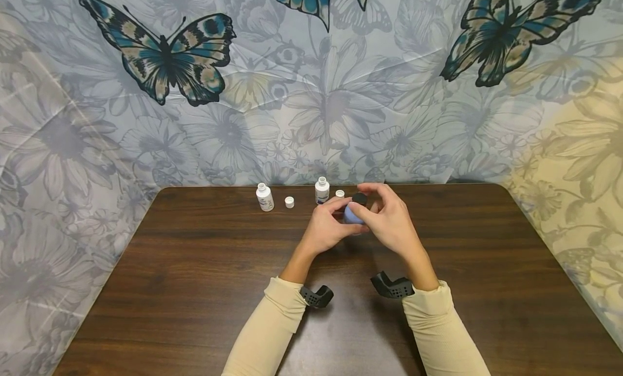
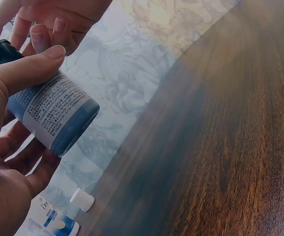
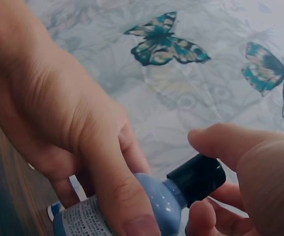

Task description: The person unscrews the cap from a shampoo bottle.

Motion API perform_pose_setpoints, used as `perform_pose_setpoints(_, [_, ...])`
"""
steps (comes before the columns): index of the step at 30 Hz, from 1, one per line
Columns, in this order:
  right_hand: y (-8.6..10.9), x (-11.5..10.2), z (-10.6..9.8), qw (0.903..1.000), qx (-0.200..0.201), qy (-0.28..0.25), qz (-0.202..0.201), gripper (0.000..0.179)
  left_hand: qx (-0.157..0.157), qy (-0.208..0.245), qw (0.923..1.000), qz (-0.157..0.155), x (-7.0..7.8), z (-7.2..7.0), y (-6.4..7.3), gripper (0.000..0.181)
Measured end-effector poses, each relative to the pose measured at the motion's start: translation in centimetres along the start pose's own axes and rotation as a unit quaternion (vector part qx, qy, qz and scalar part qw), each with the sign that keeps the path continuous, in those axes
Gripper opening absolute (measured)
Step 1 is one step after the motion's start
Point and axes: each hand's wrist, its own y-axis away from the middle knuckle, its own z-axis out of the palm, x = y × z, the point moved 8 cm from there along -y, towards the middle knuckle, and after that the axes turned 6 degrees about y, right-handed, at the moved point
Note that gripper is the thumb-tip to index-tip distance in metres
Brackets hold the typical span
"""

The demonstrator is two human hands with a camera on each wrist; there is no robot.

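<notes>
My left hand (image 1: 327, 224) holds a blue bottle (image 2: 75, 123) round its body, with the thumb across the white label of small print. The bottle is tilted and raised off the table. Its black cap (image 3: 198, 180) is on the neck. My right hand (image 1: 391, 222) is at the cap, its fingers curled round it from both sides. Behind the hands stands a small white bottle (image 1: 322, 191) with an open neck, with a white cap (image 1: 339, 193) to its right. Further left is another open white bottle (image 1: 265, 197) beside its own white cap (image 1: 289, 202).
The dark wooden table (image 1: 204, 278) ends at the back against a hanging cloth (image 1: 336, 111) printed with flowers and butterflies. Black bands (image 1: 317, 297) are on both wrists, below rolled beige sleeves.
</notes>
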Motion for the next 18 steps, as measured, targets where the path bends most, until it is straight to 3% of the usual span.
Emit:
perform_pose_setpoints(9, [-0.03, 0.40, -0.48, 0.9991, 0.022, 0.006, 0.036, 0.043, 0.001, 0.001, 1.0000, 0.007, 0.23, 0.05, 0.02, 0.058])
perform_pose_setpoints(18, [0.05, -0.25, -0.11, 1.0000, 0.002, -0.003, -0.009, 0.030, 0.002, 0.000, 1.0000, 0.004, 0.21, 0.03, 0.09, 0.063])
